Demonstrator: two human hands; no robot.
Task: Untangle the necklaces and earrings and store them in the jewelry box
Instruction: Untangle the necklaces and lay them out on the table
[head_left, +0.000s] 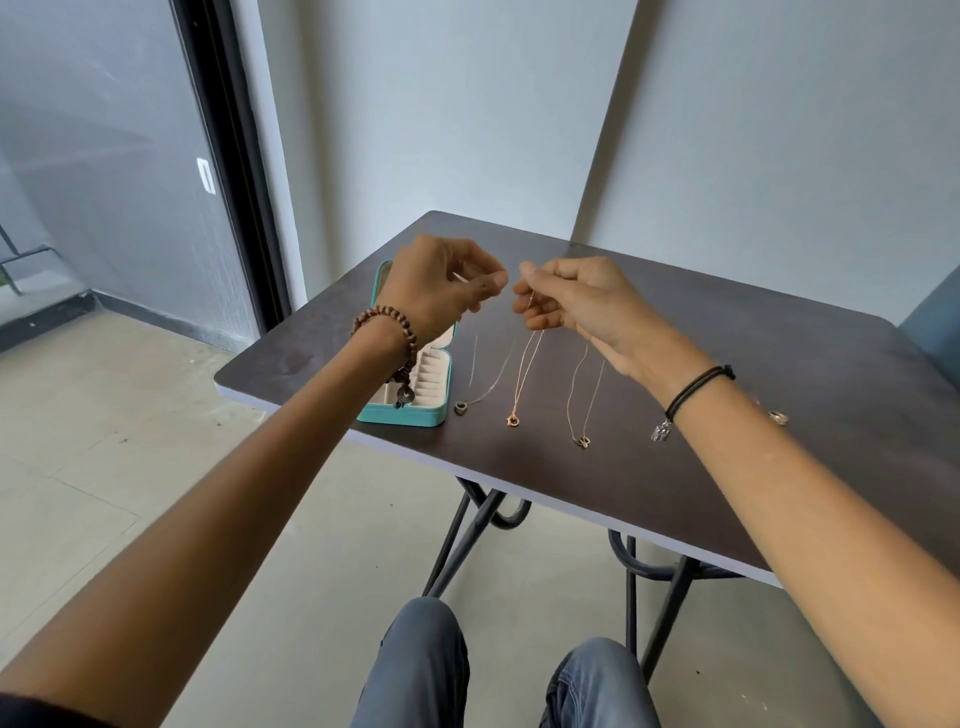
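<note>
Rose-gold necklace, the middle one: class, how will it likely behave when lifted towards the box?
Probably floppy: the rose-gold necklace trails in a narrow loop from the right hand, pendant at its end. Likely very light, as a fingertip pinch seems enough to hold it. Apt to tangle, since its thin chain runs close to the gold necklace and silver necklace.

Over table, left hand and right hand in pinch on rose-gold necklace

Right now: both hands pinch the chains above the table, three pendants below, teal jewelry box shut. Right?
No. The head view shows the teal jewelry box open, its padded inside showing. The rest holds: left hand and right hand pinch the chains, three pendants below.
</note>
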